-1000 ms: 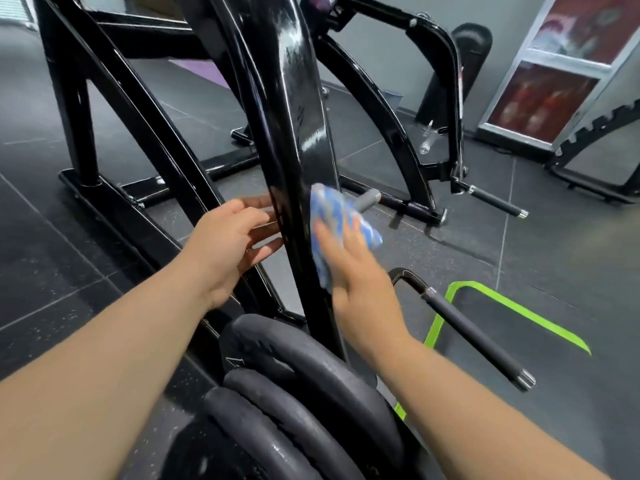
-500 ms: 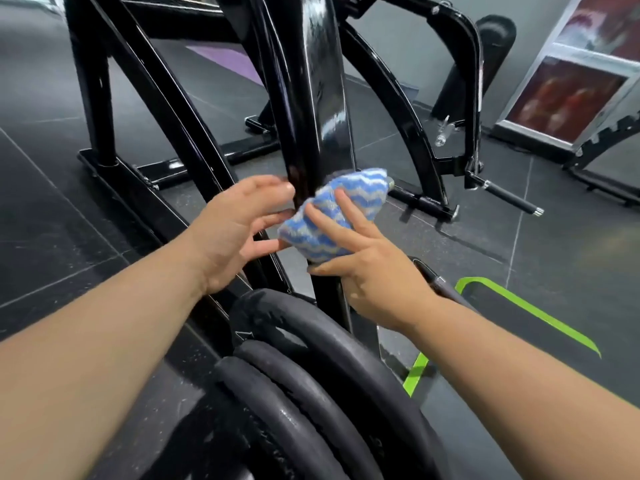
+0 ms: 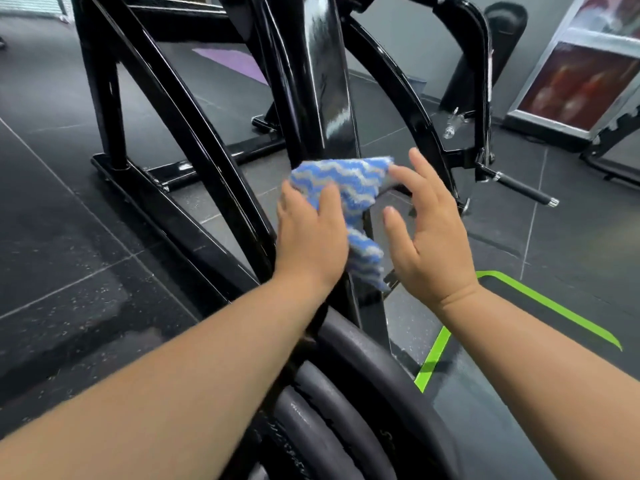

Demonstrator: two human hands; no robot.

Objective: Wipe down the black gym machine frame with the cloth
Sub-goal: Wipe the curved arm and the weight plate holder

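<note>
Both hands are up at the machine and apart from each other. The left hand (image 3: 311, 233) holds the blue-and-white wavy-striped cloth (image 3: 349, 183) against the post, thumb laid across it and fingers bent over its left edge. The right hand (image 3: 433, 237) stands loose beside it with fingers spread and gripping nothing; its first fingertip (image 3: 394, 173) is at the cloth's top right corner, touching or just short of it, I cannot tell which. Under everything runs the dark speckled rubber floor (image 3: 69, 237), laid in big tiles. On it stands the black gym machine frame (image 3: 104, 98), glossy, with slanting braces on the left and a curved arm behind on the right. Its thick central upright (image 3: 322, 81) rises between the person's forearms and is where the cloth sits, about halfway up what I can see, one tail of it hanging down the post's right side. At the foot of that upright, close to the person, lean several dark grey weight plates (image 3: 363, 375) side by side. Against the far right wall leans a white-framed panel (image 3: 581, 84) with reddish blurs in it. A bright green tape line (image 3: 554, 308) angles across the floor to the right of the plates. A purple mat (image 3: 239, 65) lies far back behind the frame. Smallest, a short black grip handle (image 3: 523, 190) with a metal end juts right from the curved arm.
</note>
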